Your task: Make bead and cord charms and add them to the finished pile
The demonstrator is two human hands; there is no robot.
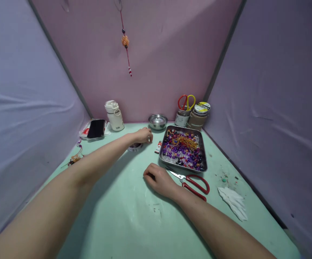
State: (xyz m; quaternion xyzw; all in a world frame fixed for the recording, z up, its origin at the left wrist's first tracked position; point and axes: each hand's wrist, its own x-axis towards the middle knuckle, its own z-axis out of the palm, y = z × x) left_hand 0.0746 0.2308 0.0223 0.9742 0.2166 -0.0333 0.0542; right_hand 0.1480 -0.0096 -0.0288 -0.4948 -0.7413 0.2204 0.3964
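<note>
Head view: the left hand [144,135] is stretched out at eleven o'clock of the right, fingers bent beside a small dish [134,147], probably because that's within its reach; whether its grip clamps anything, I can't tell. The right hand [157,178] lies curled on the table [123,212], seemingly resting; apart or together, can't tell. At its two o'clock, the bead tray [181,166], likely kept handy; at three, red-handled scissors [182,177]. The count: two hands, one dish, one tray, one loose scissors, beads [176,153] beyond counting!
</note>
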